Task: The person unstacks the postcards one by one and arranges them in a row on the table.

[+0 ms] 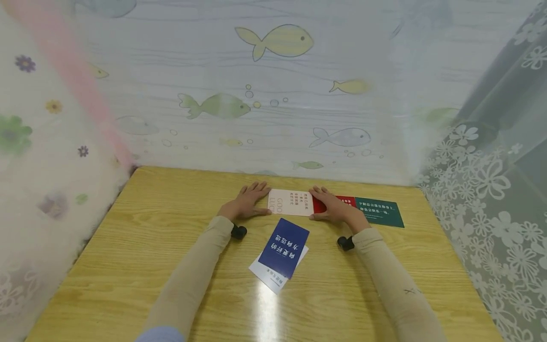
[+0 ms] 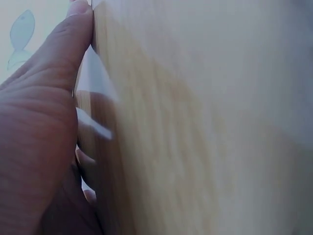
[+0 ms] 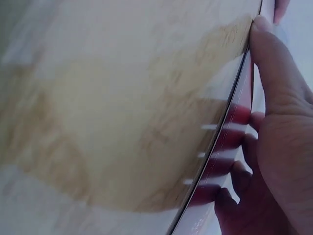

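Observation:
My left hand (image 1: 247, 202) lies flat on the wooden table (image 1: 171, 266) at its far side, with straight fingers touching the left edge of a pale card (image 1: 290, 203) printed "GOOD LUCK". To the right of that card, my right hand (image 1: 332, 207) rests flat on a red card (image 1: 344, 201). In the right wrist view the thumb (image 3: 274, 68) runs along the glossy red card (image 3: 234, 142), the other fingers lying on it. The left wrist view shows the left hand (image 2: 39, 137) pressed to the table top (image 2: 195, 122).
A dark green card (image 1: 378, 212) lies beside the red one on the right. Nearer me, a blue card (image 1: 283, 247) sits tilted on a white card (image 1: 273, 279). Fish-print sheeting (image 1: 273, 95) and lace curtains (image 1: 491, 199) wall in the table.

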The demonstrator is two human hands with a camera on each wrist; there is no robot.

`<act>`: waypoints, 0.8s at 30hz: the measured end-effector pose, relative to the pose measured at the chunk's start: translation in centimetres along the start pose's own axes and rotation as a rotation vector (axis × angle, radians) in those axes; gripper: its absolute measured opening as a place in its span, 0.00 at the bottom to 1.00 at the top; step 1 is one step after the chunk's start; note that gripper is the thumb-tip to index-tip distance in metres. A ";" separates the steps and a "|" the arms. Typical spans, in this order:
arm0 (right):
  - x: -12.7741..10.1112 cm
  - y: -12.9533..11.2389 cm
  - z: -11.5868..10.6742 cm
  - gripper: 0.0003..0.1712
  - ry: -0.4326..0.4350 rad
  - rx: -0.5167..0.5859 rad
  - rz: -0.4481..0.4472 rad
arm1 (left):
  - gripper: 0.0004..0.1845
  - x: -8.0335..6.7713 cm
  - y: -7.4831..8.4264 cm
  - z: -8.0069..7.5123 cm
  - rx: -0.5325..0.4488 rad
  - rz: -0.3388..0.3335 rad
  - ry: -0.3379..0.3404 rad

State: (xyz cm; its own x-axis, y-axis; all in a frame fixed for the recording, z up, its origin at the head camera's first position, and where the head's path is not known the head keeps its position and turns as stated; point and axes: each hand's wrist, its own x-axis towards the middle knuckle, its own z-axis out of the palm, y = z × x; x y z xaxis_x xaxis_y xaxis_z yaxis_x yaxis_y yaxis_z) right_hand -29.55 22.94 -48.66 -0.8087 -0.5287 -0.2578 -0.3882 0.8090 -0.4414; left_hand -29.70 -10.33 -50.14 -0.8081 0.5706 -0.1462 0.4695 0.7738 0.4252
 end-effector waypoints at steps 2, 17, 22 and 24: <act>0.0 -0.1 0.0 0.56 -0.002 0.004 0.002 | 0.45 0.0 0.0 0.0 -0.004 -0.002 0.003; 0.0 -0.2 0.0 0.56 -0.002 -0.012 0.000 | 0.48 -0.5 0.0 -0.1 -0.036 -0.008 -0.011; -0.1 -0.2 0.2 0.56 0.031 0.004 -0.001 | 0.47 -0.6 -0.4 -0.1 -0.116 -0.007 -0.005; -0.2 -0.4 0.3 0.56 0.060 0.036 -0.014 | 0.46 -0.5 -0.6 0.0 -0.155 -0.009 0.004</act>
State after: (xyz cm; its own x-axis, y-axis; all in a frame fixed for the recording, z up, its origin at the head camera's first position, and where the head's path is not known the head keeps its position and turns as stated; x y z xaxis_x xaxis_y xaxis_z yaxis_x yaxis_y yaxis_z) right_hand -29.10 22.61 -48.72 -0.8287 -0.5227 -0.2002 -0.3843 0.7914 -0.4755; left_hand -29.58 -11.10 -50.36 -0.8136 0.5626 -0.1466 0.4022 0.7267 0.5570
